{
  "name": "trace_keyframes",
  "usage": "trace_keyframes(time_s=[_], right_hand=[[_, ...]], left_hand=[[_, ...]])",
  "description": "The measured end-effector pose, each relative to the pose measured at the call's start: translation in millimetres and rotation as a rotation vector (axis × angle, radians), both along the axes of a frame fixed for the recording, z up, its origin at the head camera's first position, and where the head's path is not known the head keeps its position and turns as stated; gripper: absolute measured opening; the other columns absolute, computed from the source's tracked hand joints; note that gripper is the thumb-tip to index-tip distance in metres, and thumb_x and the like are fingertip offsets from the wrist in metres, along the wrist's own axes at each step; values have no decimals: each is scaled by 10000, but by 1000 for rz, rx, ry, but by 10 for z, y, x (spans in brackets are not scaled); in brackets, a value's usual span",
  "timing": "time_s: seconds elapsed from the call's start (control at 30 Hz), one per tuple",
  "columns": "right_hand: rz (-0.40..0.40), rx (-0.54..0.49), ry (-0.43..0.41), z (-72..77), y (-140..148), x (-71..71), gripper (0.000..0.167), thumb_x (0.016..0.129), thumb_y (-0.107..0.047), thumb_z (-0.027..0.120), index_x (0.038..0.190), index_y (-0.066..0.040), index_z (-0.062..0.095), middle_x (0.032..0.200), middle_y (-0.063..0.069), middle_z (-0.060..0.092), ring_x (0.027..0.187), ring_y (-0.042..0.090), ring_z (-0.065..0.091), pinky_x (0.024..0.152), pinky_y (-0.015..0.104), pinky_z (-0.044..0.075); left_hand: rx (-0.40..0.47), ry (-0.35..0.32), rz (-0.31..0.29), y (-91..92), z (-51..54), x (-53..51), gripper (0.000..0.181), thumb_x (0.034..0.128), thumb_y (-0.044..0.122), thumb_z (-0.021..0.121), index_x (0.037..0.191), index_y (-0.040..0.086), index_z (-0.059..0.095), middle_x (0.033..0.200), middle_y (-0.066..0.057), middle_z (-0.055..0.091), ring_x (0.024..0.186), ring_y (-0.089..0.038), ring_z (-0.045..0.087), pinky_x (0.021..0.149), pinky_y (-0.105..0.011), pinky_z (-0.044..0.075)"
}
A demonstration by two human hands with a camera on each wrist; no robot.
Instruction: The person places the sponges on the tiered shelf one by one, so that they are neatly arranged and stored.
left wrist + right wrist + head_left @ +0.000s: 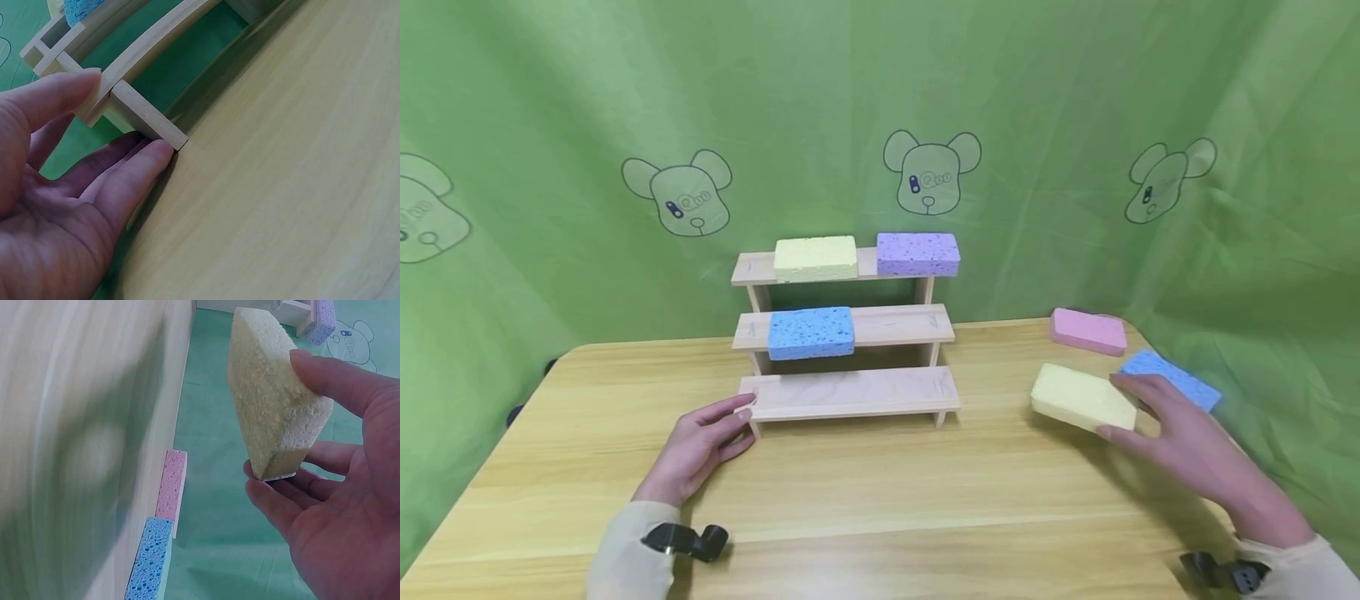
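The right hand (1195,442) pinches a yellow sponge (1081,398) by its right end, held above the table; the right wrist view shows this sponge (269,387) between thumb and fingers. A three-step wooden rack (850,393) stands at the middle. At its lowest step's left end, the left hand (696,446) holds the edge, thumb on the board and fingertips by the leg in the left wrist view. Another yellow sponge (816,259) and a purple sponge (917,254) lie on the top step, a blue sponge (811,333) on the middle step.
A pink sponge (1088,331) lies at the table's back right, with a second blue sponge (1172,379) beside it, partly behind the right hand. Green curtains with bear-head drawings hang behind and beside the wooden table (880,517).
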State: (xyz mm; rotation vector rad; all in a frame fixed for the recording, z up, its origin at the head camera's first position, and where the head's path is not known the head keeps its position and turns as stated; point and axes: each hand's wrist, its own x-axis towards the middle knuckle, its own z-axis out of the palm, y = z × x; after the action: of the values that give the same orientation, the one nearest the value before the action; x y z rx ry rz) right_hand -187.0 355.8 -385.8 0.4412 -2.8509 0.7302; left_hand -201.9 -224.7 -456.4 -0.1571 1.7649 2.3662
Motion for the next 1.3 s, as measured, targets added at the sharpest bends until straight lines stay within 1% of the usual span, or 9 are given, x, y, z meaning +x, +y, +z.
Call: trace_keyframes(time_s=[0.27,0.37,0.53,0.73,0.9,1.1,1.2,1.3], right_hand=[[35,8,27,50,-101,-53,728,852,-324,779,1397,43,466,1337,280,456,1142,496,467,852,706,411],[57,-28,27,68,-160,-78,723,840,-297,793,1382,60,474,1335,282,458,1153,493,458,871,711,402],[90,-73,24,118,-249,-144,737,837,-268,798,1389,78,456,1371,304,419,1170,529,430,887,746,371],[101,-100,23,200,-344,-181,739,836,-262,802,1392,78,453,1400,275,412,1192,520,431,916,738,369],[115,-118,21,230,-402,-200,735,828,-251,809,1392,66,459,1417,280,406,1208,525,419,934,737,359],[130,-140,16,251,-479,-232,741,823,-243,816,1410,34,458,1441,243,405,1245,481,413,972,696,369],[139,-146,12,262,-509,-246,750,824,-248,815,1426,13,450,1446,238,403,1258,480,399,984,707,350],[151,-147,22,267,-526,-248,741,824,-243,814,1419,14,455,1445,252,402,1266,495,380,987,727,325]], left_hand=[[2,2,-6,-2,1,6,416,918,39,673,1318,-29,580,1520,-172,320,1131,-218,605,996,-397,503],[-5,2,-11,-6,-2,9,429,922,40,670,1331,-34,565,1523,-170,318,1140,-223,598,998,-396,501],[-13,4,-11,-12,-7,10,418,926,38,665,1328,-29,570,1524,-160,323,1143,-219,594,996,-397,503],[-18,12,-14,-13,-4,5,427,927,42,666,1334,-38,561,1522,-161,322,1148,-213,592,999,-397,501],[-23,13,-15,-15,3,0,444,927,46,668,1342,-52,546,1518,-171,326,1142,-218,596,995,-396,503],[-17,14,-17,-11,-4,-3,429,929,41,663,1335,-51,556,1513,-175,328,1134,-216,601,995,-397,503],[-19,12,-16,-14,-7,1,427,932,43,660,1336,-46,557,1515,-169,327,1133,-211,601,995,-396,503],[-19,12,-15,-12,-6,0,425,933,42,658,1337,-42,558,1518,-162,325,1127,-203,604,995,-395,504]])
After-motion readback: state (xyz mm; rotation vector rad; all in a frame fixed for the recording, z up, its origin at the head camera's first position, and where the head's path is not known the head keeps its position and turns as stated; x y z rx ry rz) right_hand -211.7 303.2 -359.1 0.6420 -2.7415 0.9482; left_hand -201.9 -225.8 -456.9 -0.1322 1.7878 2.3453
